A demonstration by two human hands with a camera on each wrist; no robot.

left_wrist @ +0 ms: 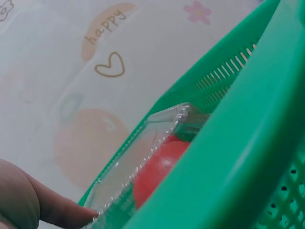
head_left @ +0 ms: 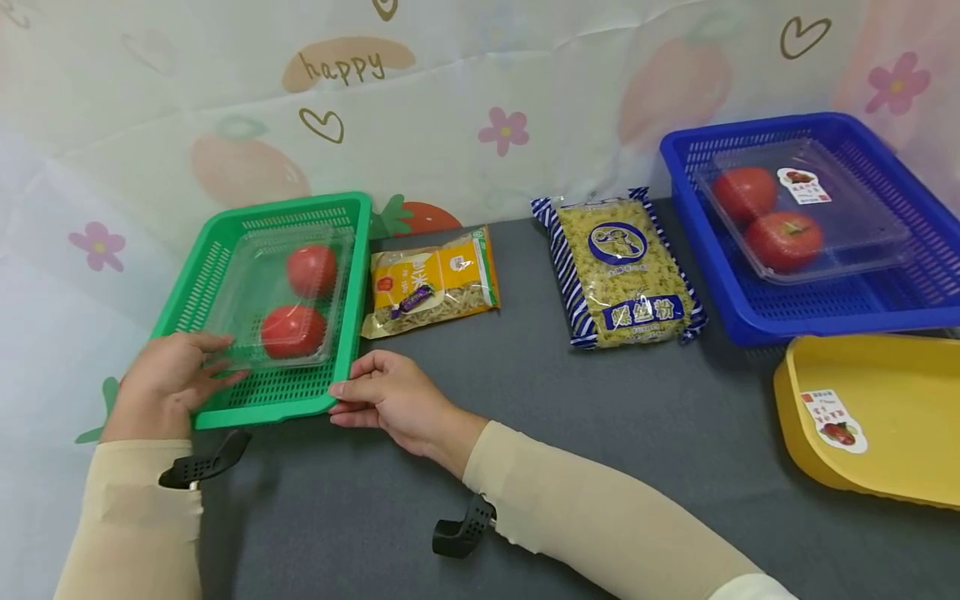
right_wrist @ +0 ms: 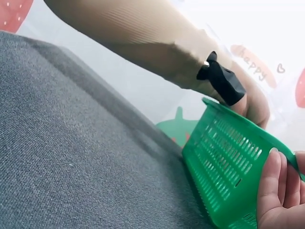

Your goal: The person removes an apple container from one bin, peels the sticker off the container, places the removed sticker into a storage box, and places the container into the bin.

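Observation:
At the left stands a green basket (head_left: 262,412) with a clear plastic box (head_left: 251,287) inside. Through the box show two tomatoes (head_left: 292,331). My left hand (head_left: 168,375) reaches over the basket's left front corner, its fingers extended and apart at the near corner of the box. One fingertip (left_wrist: 78,214) meets the box edge in the left wrist view. My right hand (head_left: 393,404) pinches the rim at the front right corner, thumb above and the other fingers along the outer wall, as the right wrist view (right_wrist: 281,195) shows.
Right of the basket lies an orange-and-clear food packet (head_left: 435,283) with a small purple sweet on it. A blue-striped bag of pasta (head_left: 622,271) lies mid-table. Farther right are a blue basket (head_left: 750,321) holding another box of tomatoes (head_left: 783,240), and a yellow bin (head_left: 900,417).

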